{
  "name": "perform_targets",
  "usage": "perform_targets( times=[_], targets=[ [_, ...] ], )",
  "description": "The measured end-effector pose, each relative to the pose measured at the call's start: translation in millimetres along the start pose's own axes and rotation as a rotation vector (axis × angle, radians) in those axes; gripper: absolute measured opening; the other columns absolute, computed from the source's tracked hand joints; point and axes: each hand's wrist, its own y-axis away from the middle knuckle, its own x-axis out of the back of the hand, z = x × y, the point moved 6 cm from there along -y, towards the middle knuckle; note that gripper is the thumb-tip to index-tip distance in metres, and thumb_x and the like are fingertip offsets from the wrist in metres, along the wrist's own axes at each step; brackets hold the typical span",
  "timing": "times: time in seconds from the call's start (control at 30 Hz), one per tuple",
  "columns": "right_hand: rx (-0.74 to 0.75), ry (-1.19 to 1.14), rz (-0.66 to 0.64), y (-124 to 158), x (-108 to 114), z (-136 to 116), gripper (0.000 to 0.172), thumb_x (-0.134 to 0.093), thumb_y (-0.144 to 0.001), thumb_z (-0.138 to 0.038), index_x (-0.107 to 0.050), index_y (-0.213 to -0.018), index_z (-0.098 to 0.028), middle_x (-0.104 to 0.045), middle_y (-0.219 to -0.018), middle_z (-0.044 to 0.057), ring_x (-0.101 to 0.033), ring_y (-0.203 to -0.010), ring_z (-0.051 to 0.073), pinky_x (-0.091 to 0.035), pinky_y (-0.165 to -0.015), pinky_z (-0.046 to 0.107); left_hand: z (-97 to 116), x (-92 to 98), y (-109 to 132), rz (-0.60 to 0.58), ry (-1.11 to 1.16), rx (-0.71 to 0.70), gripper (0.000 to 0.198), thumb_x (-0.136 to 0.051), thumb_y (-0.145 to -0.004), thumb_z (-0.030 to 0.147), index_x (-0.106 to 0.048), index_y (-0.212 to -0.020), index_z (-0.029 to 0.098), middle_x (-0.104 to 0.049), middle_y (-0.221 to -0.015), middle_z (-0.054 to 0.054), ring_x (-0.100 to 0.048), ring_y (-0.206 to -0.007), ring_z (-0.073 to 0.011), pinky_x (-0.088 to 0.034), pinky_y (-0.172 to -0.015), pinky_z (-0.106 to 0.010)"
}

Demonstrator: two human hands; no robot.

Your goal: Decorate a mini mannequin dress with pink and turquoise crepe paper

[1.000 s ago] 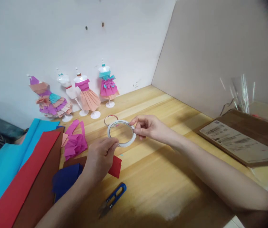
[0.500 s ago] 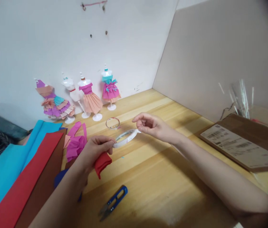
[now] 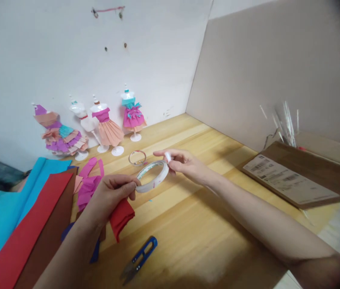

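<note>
Pinched between the thumb and fingers of my left hand (image 3: 114,192) is the near left side of a roll of double-sided tape (image 3: 152,185), tilted above the table. A folded piece of red crepe paper (image 3: 122,216) sticks out below the same hand, seemingly tucked in its lower fingers. My right hand (image 3: 186,164) is closed on the loose white tape end (image 3: 168,156) at the roll's right edge. Blue thread snips (image 3: 146,253) lie on the table in front of me. Behind the roll sits a thin clear ring, perhaps another tape roll (image 3: 137,163).
Small dress forms in paper dresses (image 3: 109,130) stand along the back wall. Blue paper (image 3: 10,204), red paper (image 3: 34,224) and brown paper (image 3: 49,237) lie at left, near magenta pieces (image 3: 88,188). A labelled cardboard box (image 3: 293,176) lies at right.
My right hand has come in closer to the roll, and the tape end now stands up between its fingers. The roll is tilted more towards me. The view has shifted slightly right.
</note>
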Motion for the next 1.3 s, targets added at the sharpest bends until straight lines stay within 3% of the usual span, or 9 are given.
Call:
perform_targets(
  times=[0.13, 0.33, 0.47, 0.57, 0.8, 0.9, 1.0, 1.13, 1.3],
  targets=[
    [0.002, -0.099, 0.128, 3.5, -2.4, -3.8, 0.037, -0.06, -0.078, -0.048, -0.072, -0.079, -0.013, -0.045, -0.051, -0.003, -0.034, -0.046, 0.007, -0.025, -0.046, 0.023, -1.9, -10.4, 2.5, -0.038, -0.042, 0.011, 0.014, -0.075, -0.06, 0.028, -0.076, -0.068, 0.016, -0.061, -0.047, -0.002, -0.049, -0.046, -0.0081, -0.034, -0.047, -0.018],
    [0.138, -0.173, 0.12, 7.6, -1.2, -22.0, 0.051, -0.056, -0.073, -0.06, -0.071, -0.091, -0.015, -0.054, -0.063, 0.0, -0.042, -0.05, 0.009, -0.033, -0.049, 0.026, 1.8, -7.6, 5.8, 0.012, -0.03, -0.052, 0.014, -0.074, -0.061, 0.028, -0.076, -0.07, 0.017, -0.061, -0.047, -0.002, -0.05, -0.047, -0.0091, -0.037, -0.049, -0.02],
    [0.136, 0.0, 0.265, 11.7, 0.4, -22.9, 0.031, -0.068, -0.07, -0.046, -0.071, -0.08, -0.017, -0.054, -0.06, -0.001, -0.038, -0.046, 0.007, -0.028, -0.043, 0.022, -0.4, -9.4, 5.5, 0.033, -0.035, -0.053, 0.015, -0.074, -0.061, 0.029, -0.075, -0.069, 0.016, -0.061, -0.047, -0.002, -0.05, -0.046, -0.0094, -0.037, -0.048, -0.02],
    [0.13, -0.053, 0.301, 12.5, -1.7, -20.7, 0.028, -0.068, -0.07, -0.044, -0.069, -0.069, -0.016, -0.05, -0.052, -0.003, -0.035, -0.041, 0.006, -0.024, -0.04, 0.022, -1.1, -12.9, 6.4, 0.011, 0.0, -0.033, 0.015, -0.075, -0.061, 0.029, -0.075, -0.068, 0.016, -0.06, -0.047, -0.002, -0.049, -0.046, -0.0086, -0.035, -0.047, -0.02],
    [-0.116, -0.239, 0.435, -0.7, 20.2, 15.7, 0.031, -0.066, -0.065, -0.045, -0.06, -0.062, -0.015, -0.041, -0.043, -0.007, -0.028, -0.036, 0.003, -0.018, -0.039, 0.021, -1.7, -16.4, 12.8, -0.12, 0.251, 0.063, 0.023, -0.079, -0.058, 0.032, -0.072, -0.067, 0.013, -0.055, -0.043, 0.0, -0.044, -0.039, -0.0055, -0.029, -0.038, -0.016],
    [-0.214, -0.181, 0.384, -5.2, 13.6, 43.8, 0.033, -0.067, -0.062, -0.04, -0.051, -0.048, -0.015, -0.038, -0.038, -0.007, -0.025, -0.033, 0.003, -0.012, -0.036, 0.021, 3.1, -14.1, 14.2, -0.131, 0.44, -0.031, 0.024, -0.078, -0.059, 0.034, -0.068, -0.068, 0.014, -0.053, -0.045, 0.003, -0.032, -0.029, -0.0004, -0.02, -0.031, -0.015],
    [-0.32, -0.116, 0.236, -1.3, -17.2, 67.3, 0.028, -0.067, -0.061, -0.038, -0.058, -0.051, -0.013, -0.041, -0.037, -0.006, -0.026, -0.032, 0.003, -0.012, -0.035, 0.02, 9.2, -7.2, 14.0, -0.095, 0.57, -0.184, 0.022, -0.075, -0.064, 0.033, -0.062, -0.069, 0.016, -0.048, -0.047, 0.008, -0.013, -0.024, 0.0033, -0.009, -0.024, -0.015],
    [-0.393, -0.014, 0.066, 7.8, -56.2, 80.5, 0.022, -0.069, -0.059, -0.032, -0.065, -0.053, -0.011, -0.043, -0.035, -0.005, -0.026, -0.031, 0.003, -0.013, -0.034, 0.019, 15.1, 1.4, 13.9, -0.063, 0.63, -0.333, 0.014, -0.063, -0.076, 0.026, -0.054, -0.071, 0.017, -0.045, -0.053, 0.008, -0.008, -0.028, 0.0033, -0.01, -0.025, -0.014],
    [-0.331, 0.116, 0.154, 5.1, -41.3, 76.6, 0.029, -0.062, -0.068, -0.04, -0.066, -0.068, -0.011, -0.04, -0.04, -0.007, -0.028, -0.034, 0.006, -0.017, -0.035, 0.02, 16.1, 6.4, 8.8, -0.069, 0.631, -0.368, 0.011, -0.059, -0.077, 0.024, -0.054, -0.073, 0.016, -0.047, -0.058, 0.006, -0.012, -0.031, 0.0023, -0.014, -0.029, -0.015]
  ],
)
